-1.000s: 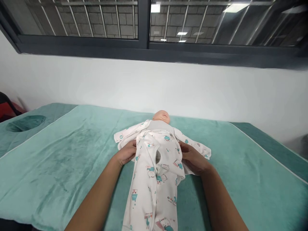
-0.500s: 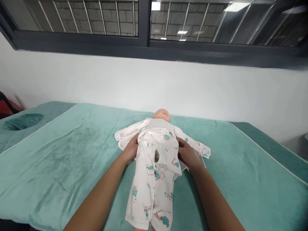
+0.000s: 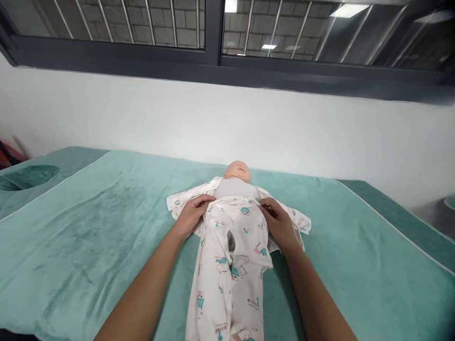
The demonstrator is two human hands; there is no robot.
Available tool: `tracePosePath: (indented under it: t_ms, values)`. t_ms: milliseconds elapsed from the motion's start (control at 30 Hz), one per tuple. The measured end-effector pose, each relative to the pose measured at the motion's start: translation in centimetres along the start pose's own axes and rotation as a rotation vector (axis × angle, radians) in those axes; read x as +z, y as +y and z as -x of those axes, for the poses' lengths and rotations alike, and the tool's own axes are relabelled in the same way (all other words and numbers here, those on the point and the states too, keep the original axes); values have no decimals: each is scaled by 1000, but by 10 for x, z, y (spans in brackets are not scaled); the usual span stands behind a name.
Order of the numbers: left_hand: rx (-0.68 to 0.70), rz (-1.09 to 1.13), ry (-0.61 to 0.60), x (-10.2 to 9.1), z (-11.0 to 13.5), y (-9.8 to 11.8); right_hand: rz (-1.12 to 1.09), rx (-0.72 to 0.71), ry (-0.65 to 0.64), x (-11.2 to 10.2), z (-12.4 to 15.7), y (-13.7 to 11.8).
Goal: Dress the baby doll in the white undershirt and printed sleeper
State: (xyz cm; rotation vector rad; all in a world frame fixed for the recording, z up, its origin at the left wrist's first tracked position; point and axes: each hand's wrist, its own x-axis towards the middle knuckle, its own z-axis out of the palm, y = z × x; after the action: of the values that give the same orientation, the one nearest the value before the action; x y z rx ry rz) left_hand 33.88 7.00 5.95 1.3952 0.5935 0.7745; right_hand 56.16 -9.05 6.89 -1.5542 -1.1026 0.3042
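A baby doll point(image 3: 237, 171) lies on its back, its head toward the wall. White printed baby pants point(image 3: 245, 237) cover its belly and legs, with an oval opening at the crotch. A matching baby shirt point(image 3: 296, 219) is spread under the doll, sleeves out to both sides, and a grey torso point(image 3: 234, 189) shows between. At the left side of the waistband, my left hand point(image 3: 194, 215) has its fingers closed on the edge of the pants. My right hand point(image 3: 279, 222) pinches the waistband on the opposite side, its fingertips partly hidden by the cloth.
A green towel-like cover point(image 3: 113, 227) lies over the padded table, which has a round hole point(image 3: 30, 177) at the far left. Behind stand a white wall point(image 3: 159, 118) and a dark-framed window point(image 3: 213, 66) with bars. Something red and black point(image 3: 9, 154) shows at the left edge.
Both hands have shifted slightly at the waist, the left one up over the waistband edge. The pants lie flatter at the top, and their legs reach further down toward me.
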Motion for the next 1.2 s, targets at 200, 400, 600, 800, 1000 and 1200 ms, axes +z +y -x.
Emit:
tracePosePath:
  t_ms: [200, 400, 600, 800, 1000, 1200]
  values:
    - [169, -221, -207, -8, -8, 7, 95, -165, -167, 3, -26, -12]
    - [170, -604, 13, 0, -33, 20, 200, 46, -114, 11, -59, -3]
    - [166, -891, 253, 26, -66, 8, 174, 127, 93, 24, -62, 18]
    - [313, -932, 201, 19, -47, 1, 170, 41, 94, 22, -48, 18]
    - [316, -915, 247, 18, -53, -2, 457, -109, 48, 13, -57, 22]
    - [233, -765, 151, 13, -48, 7, 412, -56, -47, 6, -62, 25]
